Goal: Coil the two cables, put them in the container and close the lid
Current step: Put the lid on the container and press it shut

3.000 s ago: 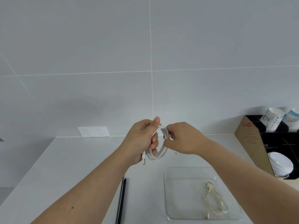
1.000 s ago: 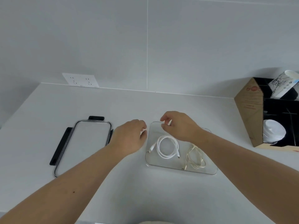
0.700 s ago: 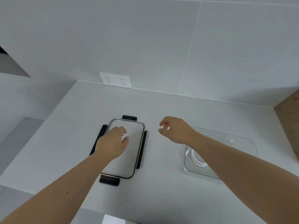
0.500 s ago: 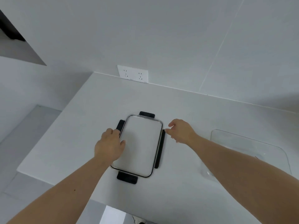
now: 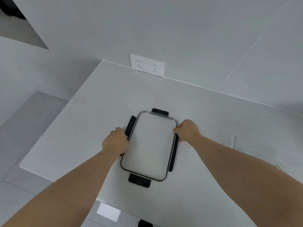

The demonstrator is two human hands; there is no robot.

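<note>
Both hands have left the container and gone to the lid [image 5: 150, 145], lying flat on the worktop [image 5: 91, 112] left of the container [image 5: 255, 149], where half a second ago they only neared it. Left hand [image 5: 115, 141] closes its grip on the left long edge and right hand [image 5: 186, 130] pinches the right, likely to lift it level; the cables are out of view.

1. Between the hands, the lid [image 5: 148, 146] has a clear, smooth panel, a shiny metal-looking rim and matt black plastic-looking clips.
2. Under the hands, the surface [image 5: 101, 102] looks smooth, matt and pale.
3. Right of the right hand, the container [image 5: 255, 145] looks like clear, glossy glass or plastic.
</note>
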